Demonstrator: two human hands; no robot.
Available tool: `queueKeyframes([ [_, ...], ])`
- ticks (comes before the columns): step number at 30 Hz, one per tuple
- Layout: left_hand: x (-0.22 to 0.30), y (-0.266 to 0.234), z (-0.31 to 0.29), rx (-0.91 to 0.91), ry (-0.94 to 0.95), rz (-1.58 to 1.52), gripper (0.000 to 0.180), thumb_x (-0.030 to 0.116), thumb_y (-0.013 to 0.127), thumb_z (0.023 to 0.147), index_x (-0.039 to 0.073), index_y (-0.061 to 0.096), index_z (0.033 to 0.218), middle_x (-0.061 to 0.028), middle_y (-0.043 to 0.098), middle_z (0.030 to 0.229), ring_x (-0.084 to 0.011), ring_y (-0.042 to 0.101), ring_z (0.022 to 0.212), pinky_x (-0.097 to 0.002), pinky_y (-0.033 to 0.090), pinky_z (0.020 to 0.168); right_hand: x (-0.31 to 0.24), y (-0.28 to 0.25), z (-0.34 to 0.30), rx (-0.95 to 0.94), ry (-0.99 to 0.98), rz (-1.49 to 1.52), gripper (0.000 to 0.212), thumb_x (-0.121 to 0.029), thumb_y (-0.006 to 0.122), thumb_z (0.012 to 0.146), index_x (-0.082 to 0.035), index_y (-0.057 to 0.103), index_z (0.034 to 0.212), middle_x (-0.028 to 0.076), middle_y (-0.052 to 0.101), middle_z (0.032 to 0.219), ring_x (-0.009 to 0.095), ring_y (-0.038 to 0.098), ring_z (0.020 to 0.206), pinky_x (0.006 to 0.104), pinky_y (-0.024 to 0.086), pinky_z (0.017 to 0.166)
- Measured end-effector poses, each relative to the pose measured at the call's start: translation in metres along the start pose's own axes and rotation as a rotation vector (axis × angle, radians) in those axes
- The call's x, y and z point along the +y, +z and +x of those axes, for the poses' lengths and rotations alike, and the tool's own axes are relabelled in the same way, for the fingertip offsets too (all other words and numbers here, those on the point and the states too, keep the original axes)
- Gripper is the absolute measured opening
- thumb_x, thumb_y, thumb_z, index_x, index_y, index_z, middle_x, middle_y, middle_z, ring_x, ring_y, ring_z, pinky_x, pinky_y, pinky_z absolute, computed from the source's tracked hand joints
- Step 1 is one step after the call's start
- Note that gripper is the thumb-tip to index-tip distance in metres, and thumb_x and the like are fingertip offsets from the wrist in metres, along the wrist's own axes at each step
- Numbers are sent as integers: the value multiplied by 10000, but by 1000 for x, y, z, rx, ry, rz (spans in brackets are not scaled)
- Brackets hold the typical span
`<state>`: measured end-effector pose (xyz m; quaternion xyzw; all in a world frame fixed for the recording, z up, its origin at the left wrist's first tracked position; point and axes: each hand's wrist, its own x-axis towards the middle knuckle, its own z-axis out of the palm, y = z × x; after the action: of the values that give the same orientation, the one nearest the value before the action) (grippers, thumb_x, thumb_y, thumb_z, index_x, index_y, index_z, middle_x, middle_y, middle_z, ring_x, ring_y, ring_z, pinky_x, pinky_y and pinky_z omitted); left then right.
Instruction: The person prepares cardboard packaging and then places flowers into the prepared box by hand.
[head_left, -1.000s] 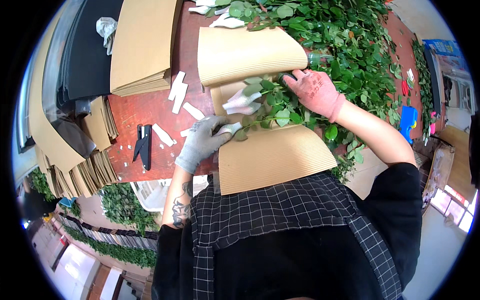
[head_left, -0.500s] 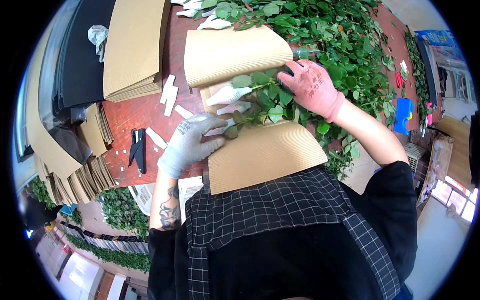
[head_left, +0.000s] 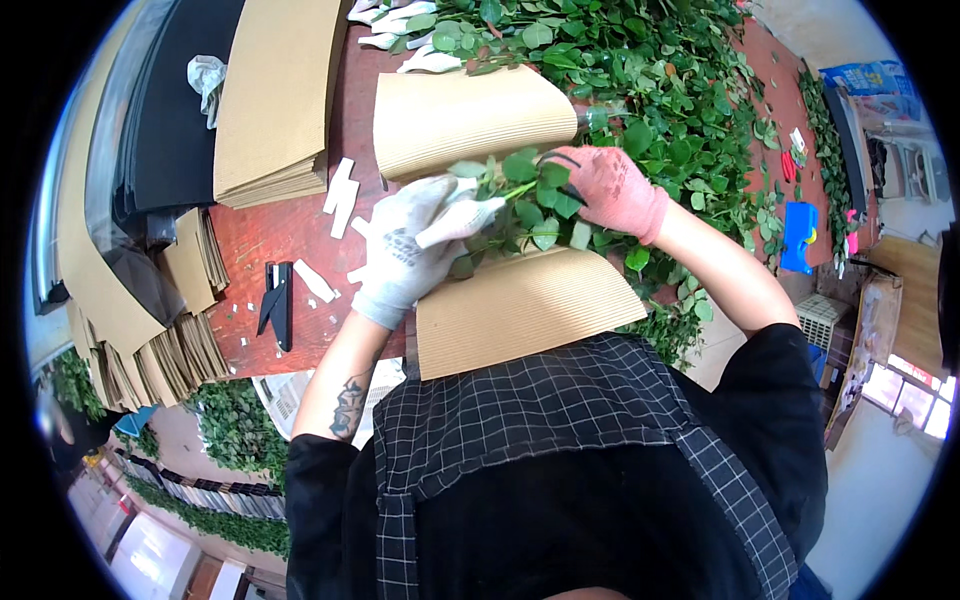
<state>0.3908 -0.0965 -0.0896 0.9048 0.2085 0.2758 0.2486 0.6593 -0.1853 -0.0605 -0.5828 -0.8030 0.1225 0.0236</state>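
My left hand (head_left: 398,262), in a pale grey glove, is closed around flower heads in white net sleeves; one sleeved flower head (head_left: 462,221) shows in front of its palm. The leafy stems (head_left: 540,192) run right from these heads to my right hand (head_left: 615,188). That hand wears a pink glove with dark fingertips, and its fingers are bent around the stems and leaves. Under the bunch lies a sheet of brown corrugated cardboard, its near part (head_left: 530,312) against my apron and its far part (head_left: 470,115) curled up behind the flowers.
A heap of leafy stems (head_left: 680,110) covers the right of the red table (head_left: 240,240). Cardboard stacks (head_left: 275,90) and black sheets (head_left: 180,110) stand left. A black stapler (head_left: 276,305) lies near white net sleeves (head_left: 343,208). A blue tape dispenser (head_left: 798,237) sits far right.
My left hand has moved up and right and closed around the sleeved flower heads, which are now raised and gathered. My right hand has shifted slightly left and down with the stems.
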Motion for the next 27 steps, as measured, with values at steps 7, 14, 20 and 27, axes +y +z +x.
queueKeyframes([
  [7, -4, 24, 12, -352, -33, 208, 398, 423, 590, 804, 194, 625, 1127, -68, 590, 862, -254, 614, 777, -403, 481, 683, -18, -7, 0, -63, -73, -54, 408, -77, 577, 675, -62, 533, 1080, 101, 574, 1064, 274, 583, 999, 359, 501, 813],
  [14, -6, 34, 21, -377, 65, 393, 405, 444, 560, 842, 194, 618, 1155, -51, 595, 821, -222, 616, 749, -367, 461, 649, -7, -19, -28, 92, -24, -31, 418, -74, 548, 720, -69, 540, 1137, 132, 582, 949, 299, 631, 805, 410, 522, 662],
  [20, 0, 36, 30, -396, -33, 469, 380, 460, 557, 821, 186, 648, 1068, -52, 635, 793, -224, 630, 755, -376, 459, 662, 4, -25, -29, 103, -12, -38, 451, -78, 572, 716, -90, 532, 1165, 134, 587, 945, 308, 630, 829, 406, 521, 675],
  [27, -12, 34, 26, -312, -18, 401, 350, 111, 559, 770, 131, 584, 1119, -97, 619, 939, -283, 601, 866, -423, 455, 749, 34, -89, -49, 326, 38, -92, 424, -91, 554, 699, -92, 570, 1123, 103, 616, 997, 279, 633, 905, 381, 532, 777],
])
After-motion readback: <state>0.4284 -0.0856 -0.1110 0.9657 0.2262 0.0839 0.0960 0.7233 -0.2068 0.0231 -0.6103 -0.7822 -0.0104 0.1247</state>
